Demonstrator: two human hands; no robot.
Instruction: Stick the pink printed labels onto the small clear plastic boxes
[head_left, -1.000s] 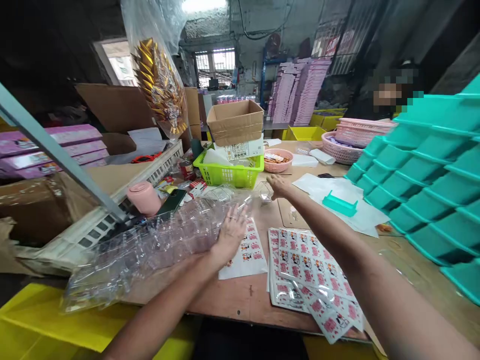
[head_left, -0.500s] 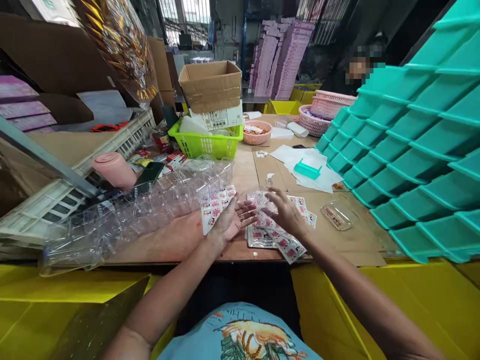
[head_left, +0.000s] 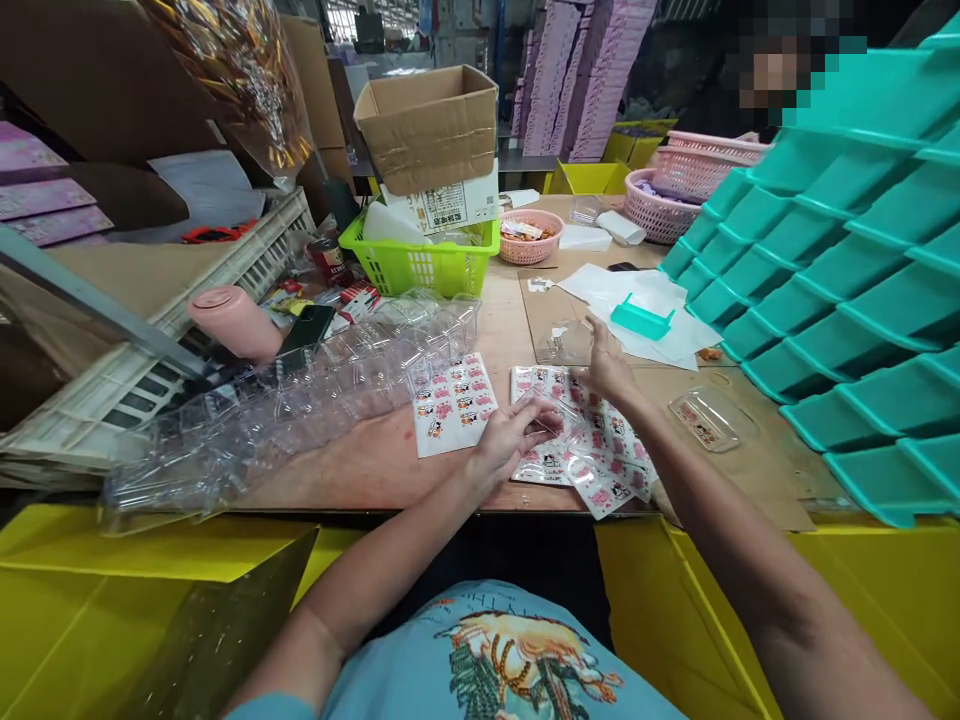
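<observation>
My left hand (head_left: 517,435) is closed around the edge of a clear plastic piece (head_left: 564,412), its fingers curled inward; the piece is thin and its outline is hard to make out. Beneath it lies a pile of sticker sheets (head_left: 549,464) printed with small pink, black and orange cartoon figures. My right hand (head_left: 609,365) is raised over the right part of that pile, fingers apart, holding nothing visible. Just beyond it, a clear plastic shell (head_left: 562,343) rests on the cardboard. One more sticker sheet (head_left: 454,403) lies left of my left hand.
Nested clear plastic trays (head_left: 300,400) stretch along the left. Stacked turquoise trays (head_left: 847,270) rise at the right, beside a clear case with a sticker (head_left: 705,420). A green basket (head_left: 427,262), a pink basket (head_left: 529,240) and a turquoise piece on paper (head_left: 642,320) stand farther back.
My left hand has turned from open palm up to curled around the clear plastic. My right hand has moved forward and right. A clear shell now shows on the cardboard beyond the pile.
</observation>
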